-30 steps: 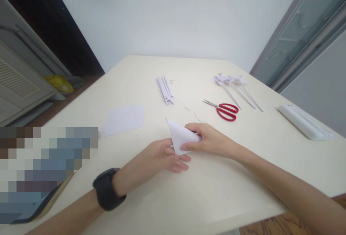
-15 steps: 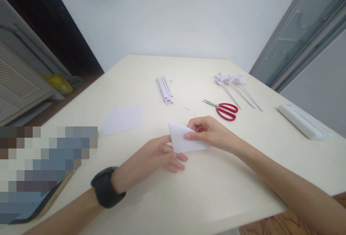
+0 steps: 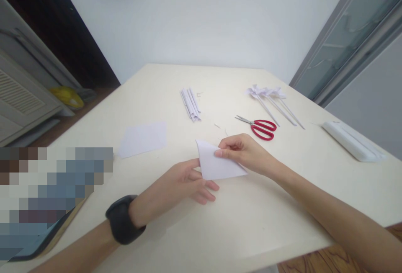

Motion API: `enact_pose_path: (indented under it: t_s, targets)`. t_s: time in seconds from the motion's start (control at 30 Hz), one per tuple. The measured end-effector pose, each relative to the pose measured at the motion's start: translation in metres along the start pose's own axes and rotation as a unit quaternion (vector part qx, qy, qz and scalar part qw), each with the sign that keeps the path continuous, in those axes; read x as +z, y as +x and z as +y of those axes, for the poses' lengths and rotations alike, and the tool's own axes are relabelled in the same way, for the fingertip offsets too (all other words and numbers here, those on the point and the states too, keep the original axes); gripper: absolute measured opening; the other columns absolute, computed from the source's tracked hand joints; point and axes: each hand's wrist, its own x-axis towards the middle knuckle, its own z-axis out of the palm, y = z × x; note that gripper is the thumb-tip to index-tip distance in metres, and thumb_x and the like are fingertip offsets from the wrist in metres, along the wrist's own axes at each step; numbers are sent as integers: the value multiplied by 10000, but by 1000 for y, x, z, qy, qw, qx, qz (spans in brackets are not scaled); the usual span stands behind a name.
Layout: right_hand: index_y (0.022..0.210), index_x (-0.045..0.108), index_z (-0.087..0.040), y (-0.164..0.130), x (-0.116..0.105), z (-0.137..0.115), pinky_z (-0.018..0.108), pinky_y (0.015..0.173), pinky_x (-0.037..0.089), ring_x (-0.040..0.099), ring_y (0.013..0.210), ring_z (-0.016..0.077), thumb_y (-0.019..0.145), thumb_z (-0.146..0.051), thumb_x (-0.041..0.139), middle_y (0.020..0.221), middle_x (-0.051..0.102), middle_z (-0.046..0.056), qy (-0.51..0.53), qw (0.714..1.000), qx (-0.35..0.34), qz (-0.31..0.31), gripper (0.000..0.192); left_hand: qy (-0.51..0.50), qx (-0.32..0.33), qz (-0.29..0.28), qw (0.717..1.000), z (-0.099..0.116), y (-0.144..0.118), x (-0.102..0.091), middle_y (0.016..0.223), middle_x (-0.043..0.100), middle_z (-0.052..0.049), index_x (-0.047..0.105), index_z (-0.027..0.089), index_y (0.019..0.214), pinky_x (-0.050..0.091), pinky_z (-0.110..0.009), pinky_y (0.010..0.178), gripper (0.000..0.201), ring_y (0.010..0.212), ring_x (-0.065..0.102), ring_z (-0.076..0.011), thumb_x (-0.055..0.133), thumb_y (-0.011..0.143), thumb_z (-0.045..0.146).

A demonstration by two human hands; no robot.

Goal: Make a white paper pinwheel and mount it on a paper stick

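A white paper folded into a triangle lies on the cream table in front of me. My right hand pinches its upper edge with thumb and fingertips. My left hand, with a black band on the wrist, rests flat with its fingers on the paper's left corner. Red-handled scissors lie just beyond my right hand.
A flat white sheet lies to the left. A bundle of rolled paper sticks and paper pinwheels on sticks lie farther back. A white box sits at the right edge. A blurred patch covers the lower left.
My right hand has shifted up along the fold and the paper has flattened and spread to the right. My left hand has stayed at the left corner.
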Motion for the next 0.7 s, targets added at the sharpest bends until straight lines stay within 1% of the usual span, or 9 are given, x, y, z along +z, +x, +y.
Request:
enact_pose_path:
  t_s: [0.1, 0.17, 0.23, 0.3, 0.4, 0.53, 0.7]
  targets:
    - [666, 531, -163, -1, 1, -1, 212, 475, 296, 423, 536, 94, 811, -446, 493, 602, 464, -22, -14, 1000, 0, 3, 320, 4, 6, -6, 1000, 0, -1, 0, 950, 689, -124, 494, 184, 1135, 532, -369, 709, 331, 792, 679, -247, 518, 822, 289]
    - [705, 551, -168, -1, 2, -2, 213, 504, 318, 442, 562, 98, 817, -426, 495, 625, 489, -19, -29, 1000, -7, 6, 287, 7, 7, -11, 1000, -1, -1, 0, 953, 686, -125, 498, 179, 1123, 530, -367, 710, 312, 794, 678, -245, 511, 828, 279]
    - [756, 567, -174, -2, 3, -3, 216, 532, 334, 458, 589, 101, 819, -415, 499, 657, 516, -16, -36, 999, -17, -2, 258, 8, 5, -23, 1000, -2, -1, 1, 945, 686, -122, 499, 176, 1116, 531, -360, 702, 299, 788, 678, -241, 505, 831, 266]
    - [766, 565, -175, -2, 3, -4, 216, 538, 336, 456, 589, 99, 817, -419, 502, 659, 516, -18, -30, 999, -24, -18, 257, 9, 3, -39, 999, -4, -2, 3, 942, 685, -118, 503, 174, 1102, 533, -353, 693, 278, 783, 679, -236, 493, 837, 259]
    - [727, 554, -173, -1, 4, -4, 214, 524, 320, 415, 550, 87, 810, -425, 515, 603, 456, -35, -14, 999, -25, -25, 268, 17, 2, -54, 998, -4, -3, 5, 951, 679, -116, 523, 167, 1061, 535, -344, 685, 237, 780, 678, -231, 470, 848, 257]
    - [689, 535, -172, -2, 4, -3, 207, 497, 285, 362, 516, 75, 796, -421, 540, 557, 368, -53, 10, 1000, -23, -8, 271, 21, -2, -60, 998, -3, -3, 4, 958, 675, -112, 526, 165, 1059, 538, -338, 685, 231, 778, 678, -225, 471, 847, 238]
    - [694, 499, -175, -3, 5, -3, 205, 456, 245, 336, 483, 71, 810, -438, 516, 517, 354, -63, 24, 999, -7, -19, 288, 27, 1, -62, 998, -6, -2, 2, 958, 672, -108, 536, 161, 1034, 540, -344, 688, 209, 769, 679, -221, 463, 851, 231]
